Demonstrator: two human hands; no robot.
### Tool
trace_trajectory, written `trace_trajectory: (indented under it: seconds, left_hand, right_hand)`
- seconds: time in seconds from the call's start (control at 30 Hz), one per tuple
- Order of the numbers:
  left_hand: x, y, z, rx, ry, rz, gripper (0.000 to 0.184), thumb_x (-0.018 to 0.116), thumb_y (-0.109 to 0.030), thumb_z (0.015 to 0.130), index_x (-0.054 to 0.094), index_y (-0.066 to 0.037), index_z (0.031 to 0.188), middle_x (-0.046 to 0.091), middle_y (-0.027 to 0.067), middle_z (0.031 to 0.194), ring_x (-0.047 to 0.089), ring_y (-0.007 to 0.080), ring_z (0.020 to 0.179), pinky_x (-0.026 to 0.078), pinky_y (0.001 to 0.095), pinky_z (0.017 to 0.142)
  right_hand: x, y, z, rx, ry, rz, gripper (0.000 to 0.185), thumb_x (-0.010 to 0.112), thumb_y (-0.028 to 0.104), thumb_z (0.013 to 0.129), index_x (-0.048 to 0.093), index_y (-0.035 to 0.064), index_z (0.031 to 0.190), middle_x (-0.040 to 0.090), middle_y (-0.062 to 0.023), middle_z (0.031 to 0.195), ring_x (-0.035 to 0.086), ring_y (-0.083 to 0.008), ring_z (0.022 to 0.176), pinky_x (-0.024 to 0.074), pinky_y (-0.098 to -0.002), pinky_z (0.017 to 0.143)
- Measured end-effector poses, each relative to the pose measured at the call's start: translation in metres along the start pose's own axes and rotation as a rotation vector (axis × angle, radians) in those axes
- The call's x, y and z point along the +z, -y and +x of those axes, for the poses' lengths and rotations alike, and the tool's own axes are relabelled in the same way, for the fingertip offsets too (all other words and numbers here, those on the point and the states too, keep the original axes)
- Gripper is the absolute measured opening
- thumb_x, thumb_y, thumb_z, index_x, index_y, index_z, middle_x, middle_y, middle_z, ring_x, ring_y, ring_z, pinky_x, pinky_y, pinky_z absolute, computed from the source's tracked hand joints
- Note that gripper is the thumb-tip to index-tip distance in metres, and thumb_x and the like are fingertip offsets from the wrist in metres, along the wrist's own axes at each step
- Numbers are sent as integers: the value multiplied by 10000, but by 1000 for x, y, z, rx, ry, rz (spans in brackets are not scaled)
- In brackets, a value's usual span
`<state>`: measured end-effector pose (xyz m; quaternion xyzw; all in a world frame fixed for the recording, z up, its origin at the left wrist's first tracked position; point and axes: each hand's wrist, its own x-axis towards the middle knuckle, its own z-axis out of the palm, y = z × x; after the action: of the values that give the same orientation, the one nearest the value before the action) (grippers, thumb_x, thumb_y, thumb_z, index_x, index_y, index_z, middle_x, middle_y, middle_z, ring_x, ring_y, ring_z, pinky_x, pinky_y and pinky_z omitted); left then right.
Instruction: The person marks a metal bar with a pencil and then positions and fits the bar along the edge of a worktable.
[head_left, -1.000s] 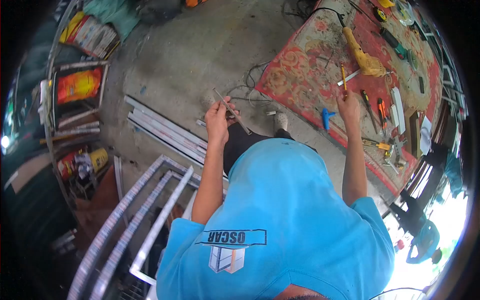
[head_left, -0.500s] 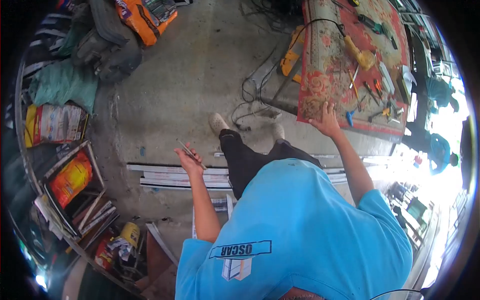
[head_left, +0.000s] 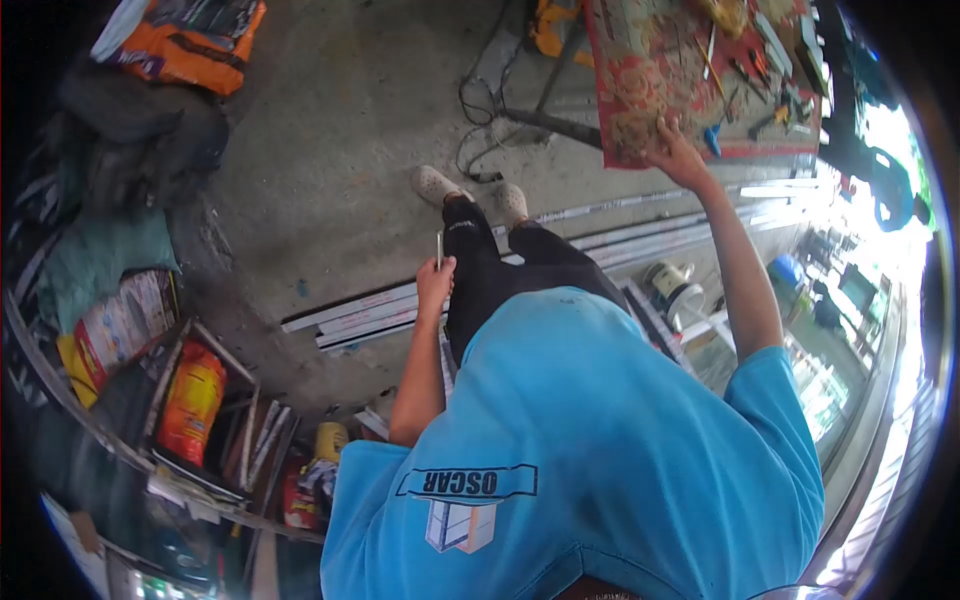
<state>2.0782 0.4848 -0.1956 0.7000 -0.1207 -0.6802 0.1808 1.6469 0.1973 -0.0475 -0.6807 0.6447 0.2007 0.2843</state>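
My left hand [head_left: 435, 283] is closed around a thin, pale, pen-like rod [head_left: 439, 250], which points up beside my left thigh. What kind of rod it is cannot be made out. My right hand [head_left: 680, 157] touches the near corner of a table with a red patterned cover [head_left: 630, 82], fingers spread and holding nothing. Just right of those fingers lies a blue-handled tool [head_left: 712, 138]. Farther along the cover are orange-handled tools [head_left: 760, 66], a thin yellow stick [head_left: 709, 68] and a yellow-bodied tool [head_left: 728, 15] partly cut off.
Long white profiles [head_left: 375, 312] lie on the floor by my legs. A black cable [head_left: 470, 125] trails near my shoes. On the left are an orange bag [head_left: 190, 50], a green sack [head_left: 105, 260] and a framed box [head_left: 250, 430]. A white bucket [head_left: 675, 290] stands behind my right leg.
My left hand has turned from palm-up to a closed grip, bringing the rod upright nearer my leg. My feet have shifted and the view has turned. My right hand stays at the table corner.
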Motion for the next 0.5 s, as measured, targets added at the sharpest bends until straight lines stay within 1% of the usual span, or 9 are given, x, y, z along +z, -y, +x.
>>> trace_trajectory:
  seconds: [0.03,0.07,0.1,0.13,0.2,0.27,0.37,0.5]
  left_hand:
    - [-1,-1,2,34,20,47,265,660,-273,868,588,-22,824,531,21,580,511,102,452,392,264,405]
    - [-3,-5,5,31,33,72,265,652,-275,872,575,-31,804,538,19,587,517,101,459,395,260,411]
    - [-5,-8,5,35,46,89,265,652,-275,872,575,-31,804,538,19,587,517,101,459,395,260,411]
    - [-8,-13,5,26,27,106,265,647,-275,873,576,-31,801,540,20,587,518,99,462,396,258,413]
    - [-12,-24,1,30,11,137,265,643,-276,874,577,-30,799,542,21,587,519,98,465,397,256,416]
    - [-21,-37,-6,37,11,186,261,633,-265,881,569,-35,776,532,14,596,493,92,487,373,262,423]
    - [-35,-27,5,108,-13,283,266,630,-270,882,572,-33,777,532,16,597,494,96,486,380,267,428]
    - [-47,-37,4,151,-21,364,257,631,-261,882,571,-29,787,535,17,601,497,99,487,381,268,428]
  right_hand:
    - [7,-4,-2,-3,-17,8,930,644,471,799,238,-78,1431,148,-414,1443,212,-458,1376,299,-427,1089]
    - [15,-6,-5,23,-12,24,930,644,471,799,238,-78,1431,148,-414,1443,212,-458,1376,299,-427,1089]
    - [15,-7,-4,2,-36,-5,932,642,475,799,236,-72,1435,147,-410,1446,218,-461,1373,295,-428,1090]
    - [14,-7,-4,-23,-65,-37,935,640,479,798,234,-66,1440,147,-405,1450,225,-465,1370,291,-429,1091]
    - [11,-4,-5,9,-64,-6,933,641,477,795,234,-59,1443,144,-408,1449,230,-468,1367,285,-429,1095]
    - [10,2,-8,34,-63,32,932,643,474,793,235,-52,1446,141,-410,1448,236,-470,1365,279,-429,1098]
    - [15,-2,-5,52,-68,1,930,651,460,785,237,-47,1446,138,-416,1445,247,-479,1358,278,-429,1102]
    - [21,-4,-3,42,-108,-16,925,666,438,777,244,-55,1437,141,-420,1441,269,-509,1335,293,-443,1099]
